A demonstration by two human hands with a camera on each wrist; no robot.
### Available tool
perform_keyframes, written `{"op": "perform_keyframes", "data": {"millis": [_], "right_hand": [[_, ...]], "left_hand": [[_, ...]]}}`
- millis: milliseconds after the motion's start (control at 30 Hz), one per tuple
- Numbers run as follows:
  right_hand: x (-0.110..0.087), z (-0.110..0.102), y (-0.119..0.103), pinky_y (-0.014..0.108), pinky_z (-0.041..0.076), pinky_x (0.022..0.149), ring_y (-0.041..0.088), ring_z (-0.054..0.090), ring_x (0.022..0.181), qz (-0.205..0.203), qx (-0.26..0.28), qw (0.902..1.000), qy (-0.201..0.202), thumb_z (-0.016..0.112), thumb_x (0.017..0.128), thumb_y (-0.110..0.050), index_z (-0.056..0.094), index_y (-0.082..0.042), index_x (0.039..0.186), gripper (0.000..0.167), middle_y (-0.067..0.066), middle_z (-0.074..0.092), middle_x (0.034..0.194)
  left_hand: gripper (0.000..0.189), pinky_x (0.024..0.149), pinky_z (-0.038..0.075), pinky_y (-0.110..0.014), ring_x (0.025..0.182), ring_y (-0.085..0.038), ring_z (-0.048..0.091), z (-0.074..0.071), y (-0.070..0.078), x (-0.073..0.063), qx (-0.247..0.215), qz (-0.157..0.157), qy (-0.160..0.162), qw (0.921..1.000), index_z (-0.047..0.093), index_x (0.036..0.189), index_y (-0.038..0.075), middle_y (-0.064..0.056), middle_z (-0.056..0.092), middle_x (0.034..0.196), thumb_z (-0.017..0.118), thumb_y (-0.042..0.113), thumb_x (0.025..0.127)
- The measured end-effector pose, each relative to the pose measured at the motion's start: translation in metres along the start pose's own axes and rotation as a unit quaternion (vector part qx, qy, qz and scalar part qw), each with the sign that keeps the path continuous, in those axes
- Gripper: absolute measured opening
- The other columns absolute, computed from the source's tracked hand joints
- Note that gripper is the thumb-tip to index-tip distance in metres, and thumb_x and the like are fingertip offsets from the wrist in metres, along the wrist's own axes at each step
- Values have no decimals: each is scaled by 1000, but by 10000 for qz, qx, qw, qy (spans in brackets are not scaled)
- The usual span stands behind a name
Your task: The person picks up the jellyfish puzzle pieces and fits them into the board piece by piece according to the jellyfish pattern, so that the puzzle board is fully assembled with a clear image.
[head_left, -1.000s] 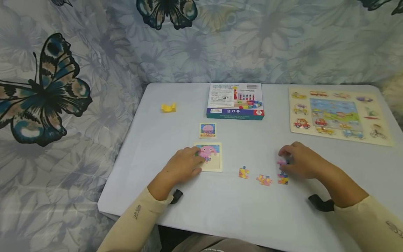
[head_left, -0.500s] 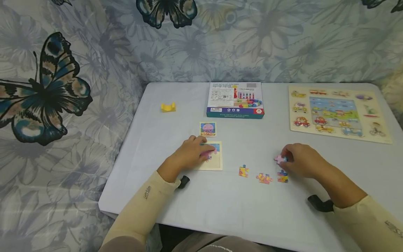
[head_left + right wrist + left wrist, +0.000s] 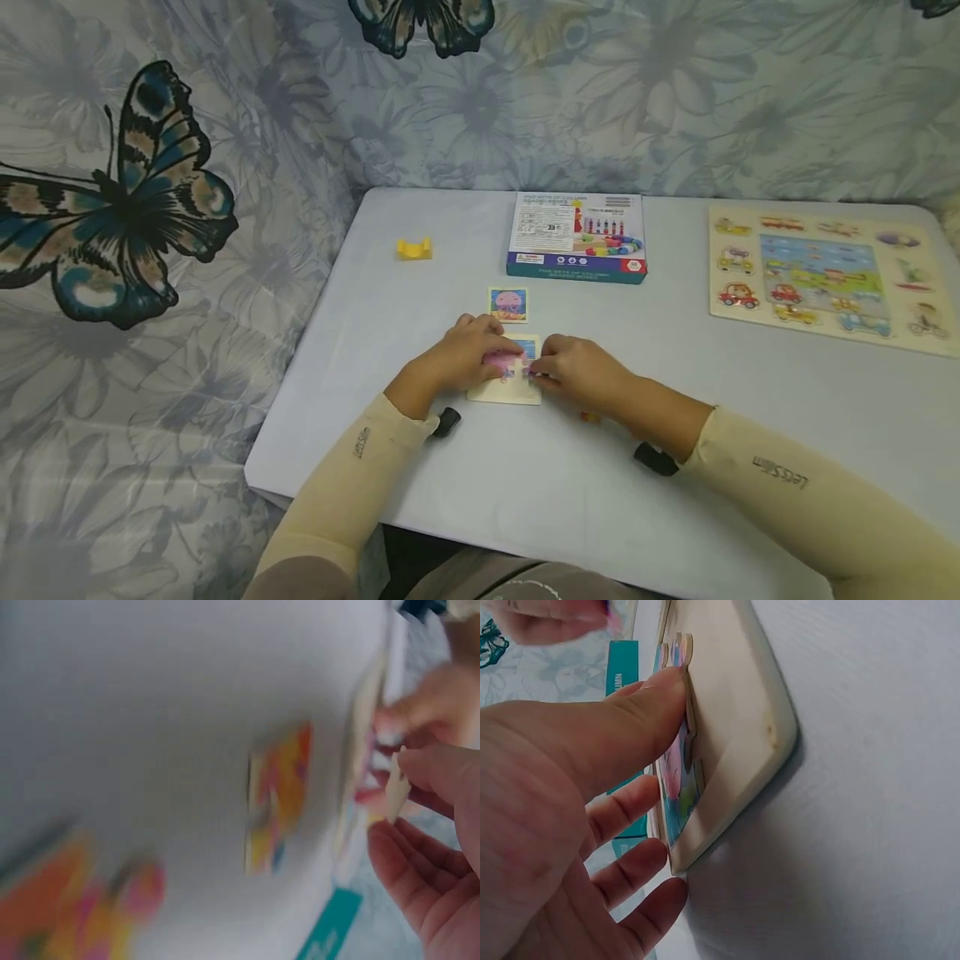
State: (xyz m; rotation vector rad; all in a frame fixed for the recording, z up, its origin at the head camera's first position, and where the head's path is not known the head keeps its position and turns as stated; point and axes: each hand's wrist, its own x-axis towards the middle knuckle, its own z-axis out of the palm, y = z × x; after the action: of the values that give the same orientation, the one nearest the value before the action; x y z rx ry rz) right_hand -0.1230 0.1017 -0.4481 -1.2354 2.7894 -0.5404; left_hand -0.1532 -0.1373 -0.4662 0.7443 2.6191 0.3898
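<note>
A small wooden puzzle board [image 3: 516, 395] lies on the table, its upper part filled with pieces of a pink cartoon figure. My left hand [image 3: 459, 357] rests on it; in the left wrist view the thumb [image 3: 649, 712] presses the fitted pieces [image 3: 673, 776] while the other fingers spread loosely at the board's edge. My right hand [image 3: 588, 373] pinches a jigsaw piece [image 3: 397, 789] between thumb and fingers, held at the board's right side. The right wrist view shows the piece's bare wooden edge. A loose yellow-orange piece [image 3: 289, 780] lies below my right hand, mostly hidden in the head view.
A small picture card [image 3: 508, 305] lies just beyond the board. Farther back are a bead-set box [image 3: 576, 237] and a yellow plastic part [image 3: 414, 249]. At right lies a large vehicle puzzle [image 3: 825, 329]. Another blurred loose piece [image 3: 97, 907] is near the right wrist.
My right hand has carried the jigsaw piece leftward from the right side of the table to the board. My left hand has shifted slightly up and farther over the board.
</note>
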Motion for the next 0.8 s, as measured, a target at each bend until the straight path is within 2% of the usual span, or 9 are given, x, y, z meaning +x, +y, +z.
{"op": "perform_keyframes", "data": {"millis": [67, 167, 367, 600, 800], "right_hand": [[10, 9, -3, 31, 60, 79, 20, 66, 83, -294, -73, 9995, 67, 84, 86, -18, 82, -7, 104, 21, 9, 72, 94], [19, 17, -4, 31, 60, 78, 21, 66, 81, -488, -183, 9985, 152, 83, 86, -14, 82, -5, 102, 19, 12, 72, 92], [24, 21, -4, 31, 61, 78, 22, 66, 81, -473, -338, 9983, 65, 84, 85, -10, 82, -5, 103, 19, 13, 72, 93], [25, 21, -2, 30, 60, 76, 22, 66, 79, -450, -442, 9980, -36, 83, 84, -7, 82, -6, 102, 18, 14, 72, 93], [24, 24, 2, 30, 59, 76, 22, 62, 80, -735, -400, 9965, 80, 81, 86, -6, 82, -4, 101, 15, 12, 69, 93]], "left_hand": [[43, 103, 39, -40, 124, -23, 38, 0, -1, 0, -48, 7, 8, 10000, 62, 138, 45, 4, 45, 142, 70, 35, 98], [43, 102, 39, -41, 124, -23, 39, 0, -2, 0, -141, 38, 61, 9999, 63, 139, 42, 4, 47, 141, 71, 34, 97], [44, 102, 40, -42, 124, -24, 41, -1, -1, -1, -247, 34, 118, 9996, 65, 138, 37, 4, 49, 138, 73, 33, 95], [44, 103, 40, -41, 125, -24, 41, -1, 0, 0, -255, 18, 115, 9996, 65, 137, 37, 4, 49, 137, 74, 33, 95], [46, 103, 40, -41, 123, -22, 41, 0, -2, 2, -229, -31, 89, 9997, 65, 138, 37, 6, 49, 136, 75, 33, 94]]}}
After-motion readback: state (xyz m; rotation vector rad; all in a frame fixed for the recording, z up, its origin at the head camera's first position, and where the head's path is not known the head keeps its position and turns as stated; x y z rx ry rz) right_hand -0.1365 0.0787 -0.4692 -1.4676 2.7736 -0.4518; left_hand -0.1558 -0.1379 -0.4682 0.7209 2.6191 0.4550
